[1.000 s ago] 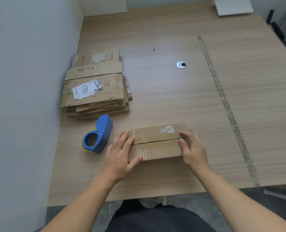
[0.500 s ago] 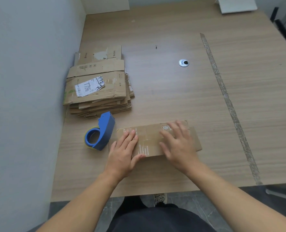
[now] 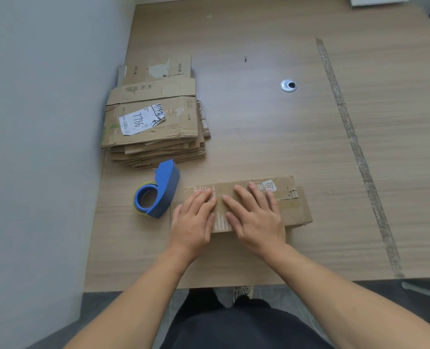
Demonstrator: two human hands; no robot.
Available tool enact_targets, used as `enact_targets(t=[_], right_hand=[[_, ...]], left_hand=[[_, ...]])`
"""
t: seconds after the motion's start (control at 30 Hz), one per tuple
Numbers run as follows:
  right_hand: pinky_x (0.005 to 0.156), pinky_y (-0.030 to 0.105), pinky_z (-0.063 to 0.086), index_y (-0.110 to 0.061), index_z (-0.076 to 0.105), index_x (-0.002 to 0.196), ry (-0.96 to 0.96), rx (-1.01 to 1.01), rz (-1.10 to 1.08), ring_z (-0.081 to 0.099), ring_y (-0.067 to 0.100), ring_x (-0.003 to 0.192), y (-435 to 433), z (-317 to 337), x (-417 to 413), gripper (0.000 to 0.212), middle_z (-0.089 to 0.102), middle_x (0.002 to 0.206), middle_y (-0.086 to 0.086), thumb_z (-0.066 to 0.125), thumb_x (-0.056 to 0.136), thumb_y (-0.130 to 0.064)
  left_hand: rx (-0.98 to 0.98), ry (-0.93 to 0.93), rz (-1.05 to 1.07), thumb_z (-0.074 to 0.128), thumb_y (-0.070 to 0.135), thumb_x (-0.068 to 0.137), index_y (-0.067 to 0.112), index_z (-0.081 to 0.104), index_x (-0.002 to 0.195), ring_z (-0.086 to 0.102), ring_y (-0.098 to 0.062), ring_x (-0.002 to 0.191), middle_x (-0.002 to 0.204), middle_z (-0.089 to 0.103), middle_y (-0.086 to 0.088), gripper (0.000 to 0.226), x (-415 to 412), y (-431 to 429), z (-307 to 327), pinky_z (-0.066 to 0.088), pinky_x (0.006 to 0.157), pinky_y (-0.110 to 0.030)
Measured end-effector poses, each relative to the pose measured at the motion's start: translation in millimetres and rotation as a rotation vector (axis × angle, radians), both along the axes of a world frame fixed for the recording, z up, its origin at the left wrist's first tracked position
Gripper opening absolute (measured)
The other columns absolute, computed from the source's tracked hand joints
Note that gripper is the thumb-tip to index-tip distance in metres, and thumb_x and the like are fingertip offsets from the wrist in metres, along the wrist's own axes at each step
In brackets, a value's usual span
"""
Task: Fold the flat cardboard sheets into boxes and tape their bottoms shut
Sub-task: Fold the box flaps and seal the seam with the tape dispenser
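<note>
Wooden table (image 3: pixel 259 127), seen from the head view, its left edge against a pale wall (image 3: pixel 45 122) and its near edge in front of the person. Stack of flat cardboard sheets (image 3: pixel 158 144) at the left side of the table, close to the wall, the sheets lying unevenly one upon another. Folded cardboard piece (image 3: pixel 294 210) lying flat near the front edge of the table, lengthwise from left to right, nearer the person than the stack and apart from it; white print and a logo show on its upper face, and a torn flap edge shows at its right end. Right hand (image 3: pixel 255 217) palm-down on the middle of the piece, fingers straight and slightly spread, pressing on it. Left hand (image 3: pixel 193 220) palm-down on its left end, fingers straight and close together, likewise pressing; the two hands lie just beside each other. Blue tape dispenser (image 3: pixel 158 191) standing on the table just left of the piece, between it and the stack. Long strip of old tape (image 3: pixel 354 147) running across the table well to the right. White label (image 3: pixel 141 119) marked "7786" on the top sheet. Round metal grommet (image 3: pixel 288 85) set in the table, beyond the piece
</note>
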State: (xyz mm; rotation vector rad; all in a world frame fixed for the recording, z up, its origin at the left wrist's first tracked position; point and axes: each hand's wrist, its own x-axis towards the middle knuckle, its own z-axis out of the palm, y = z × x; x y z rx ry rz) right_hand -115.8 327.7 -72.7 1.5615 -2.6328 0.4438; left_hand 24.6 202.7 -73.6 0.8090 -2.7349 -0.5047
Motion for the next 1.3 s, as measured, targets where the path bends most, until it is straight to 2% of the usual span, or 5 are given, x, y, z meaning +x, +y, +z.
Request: enact_targets(t=[0.37,0.67,0.97,1.17,1.3], right_hand=[[0.113,0.047,0.021,-0.051,0.056,0.127,-0.056,0.057,-0.041,0.035,0.019,0.139,-2.2,-0.7,-3.0,0.039,0.049,0.140,-0.013,0.036,0.093,-0.060],[0.114,0.045,0.017,-0.051,0.055,0.127,-0.081,0.061,-0.040,0.034,0.018,0.140,-0.7,3.2,-2.5,0.039,0.048,0.141,-0.013,0.035,0.094,-0.061],[0.115,0.039,0.004,-0.052,0.050,0.131,-0.207,0.104,-0.015,0.022,0.014,0.143,0.2,7.5,-8.1,0.041,0.041,0.146,-0.017,0.029,0.096,-0.061],[0.118,0.029,-0.003,-0.049,0.034,0.145,-0.414,0.019,0.006,0.016,0.003,0.146,3.2,23.5,-12.6,0.050,0.038,0.150,-0.023,0.028,0.095,-0.052],[0.119,0.027,0.002,-0.064,0.021,0.138,-0.737,-0.104,-0.007,0.022,-0.011,0.140,5.1,36.5,-20.8,0.053,0.042,0.146,-0.026,0.041,0.097,-0.038]], left_hand=[[-0.048,-0.029,0.296,0.047,0.038,0.089,0.018,0.060,0.130,0.053,-0.029,0.112,0.125,0.060,-0.003,0.048,16.9,-51.3,33.6,0.042,0.087,-0.046],[0.236,-0.432,0.475,0.045,0.040,0.101,0.041,-0.001,0.156,0.056,-0.030,0.100,0.117,0.056,-0.009,0.071,17.5,-87.7,14.3,0.049,0.088,-0.048],[0.307,-0.321,0.600,0.042,0.029,0.103,0.032,0.009,0.157,0.051,-0.033,0.083,0.102,0.062,-0.019,0.064,1.2,-94.4,30.0,0.044,0.075,-0.042],[0.253,-0.084,0.300,0.054,0.022,0.099,0.037,0.020,0.155,0.057,-0.040,0.100,0.128,0.059,-0.011,0.068,7.1,-79.6,87.3,0.041,0.077,-0.041],[0.093,-0.077,-0.065,0.055,0.031,0.091,0.038,0.035,0.147,0.060,-0.042,0.076,0.111,0.069,-0.011,0.060,12.9,-54.1,99.9,0.043,0.063,-0.038]])
